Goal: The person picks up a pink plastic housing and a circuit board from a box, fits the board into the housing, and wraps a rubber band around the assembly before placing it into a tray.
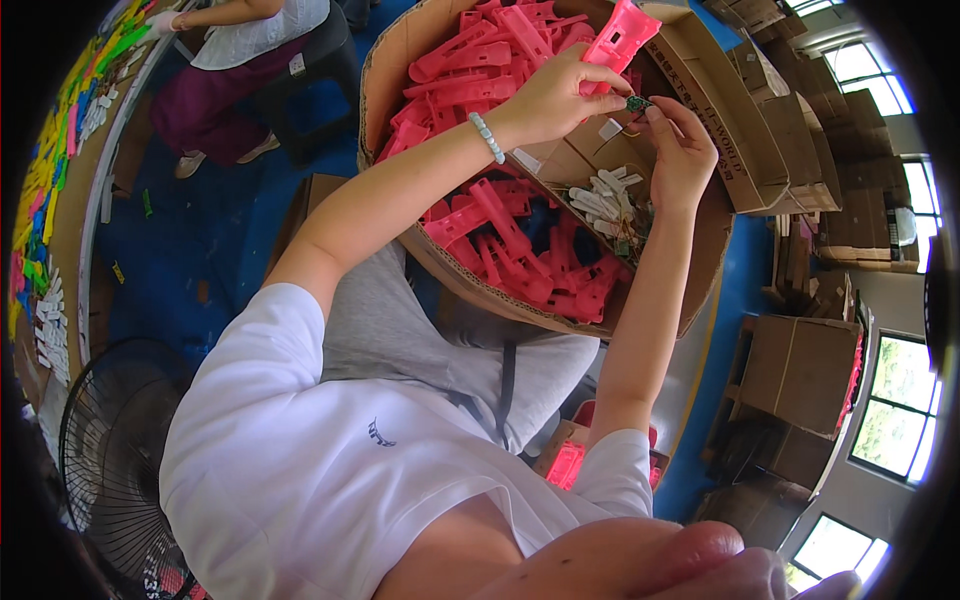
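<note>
My left hand [555,98], with a beaded bracelet [486,138] at its wrist, is closed on a pink plastic shell [622,32] that sticks up past the fingers. Its thumb and forefinger reach toward a small green circuit board [638,104]. From the other side my right hand [684,150] pinches that board between its fingertips. Both hands are over a large cardboard box [480,285]. Inside it, many pink plastic shells [505,225] lie on both sides of a cardboard divider. Next to my right wrist is a heap of small white parts with thin wires [605,200].
An open carton [720,110] sits at the big box's right edge. At the left, a person [240,60] works by a long table with colourful plastic pieces [45,190]. A black fan [115,460] stands at lower left. Stacked cartons [800,375] line the right side.
</note>
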Demonstrator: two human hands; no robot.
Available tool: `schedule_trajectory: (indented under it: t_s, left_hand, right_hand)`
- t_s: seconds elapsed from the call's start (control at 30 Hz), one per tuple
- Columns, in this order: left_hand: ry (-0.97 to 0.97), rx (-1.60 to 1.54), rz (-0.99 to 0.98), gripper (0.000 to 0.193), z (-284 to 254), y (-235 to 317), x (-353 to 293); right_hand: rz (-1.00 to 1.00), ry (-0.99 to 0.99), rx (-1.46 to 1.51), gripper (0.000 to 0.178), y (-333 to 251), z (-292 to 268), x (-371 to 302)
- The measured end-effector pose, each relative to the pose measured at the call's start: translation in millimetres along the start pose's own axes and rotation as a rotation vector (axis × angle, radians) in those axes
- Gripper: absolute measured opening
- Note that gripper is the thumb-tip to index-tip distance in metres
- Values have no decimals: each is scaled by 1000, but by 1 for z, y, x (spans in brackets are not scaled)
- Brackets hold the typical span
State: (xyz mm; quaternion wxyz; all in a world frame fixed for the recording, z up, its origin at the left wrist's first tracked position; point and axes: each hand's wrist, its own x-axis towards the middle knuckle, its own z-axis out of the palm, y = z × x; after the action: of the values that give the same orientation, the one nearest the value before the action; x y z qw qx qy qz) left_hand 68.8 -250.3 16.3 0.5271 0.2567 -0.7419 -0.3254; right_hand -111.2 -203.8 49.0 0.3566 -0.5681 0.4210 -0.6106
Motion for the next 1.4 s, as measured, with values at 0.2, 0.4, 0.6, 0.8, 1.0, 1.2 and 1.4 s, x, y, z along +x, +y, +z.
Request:
schedule_trajectory:
  t_s: [0.2, 0.4, 0.6, 0.8, 1.0, 1.2, 1.4]
  left_hand:
    - [121, -51, 13, 21, 2, -12, 1]
    - [64, -90, 14, 42, -5, -4, 3]
    - [-45, -625, -129, 66, 0, -18, 1]
    - [-44, -561, -121, 46, 9, -17, 0]
    - [117, -980, -367, 35, 3, -21, 5]
    - [118, -1084, -402, 28, 7, -13, 7]
    - [104, -896, -31, 40, 3, -23, 5]
  right_hand:
    - [0, 66, -7, 11, 24, -1, 8]
    - [125, 74, 158, 14, 34, -10, 3]
    - [106, -29, 29, 20, 33, 13, -2]
    - [136, 45, 12, 21, 41, 18, -3]
    - [181, -116, 252, 16, 33, 15, -2]
    - [152, -134, 104, 14, 37, 16, -5]
    - [405, -143, 708, 13, 31, 2, -2]
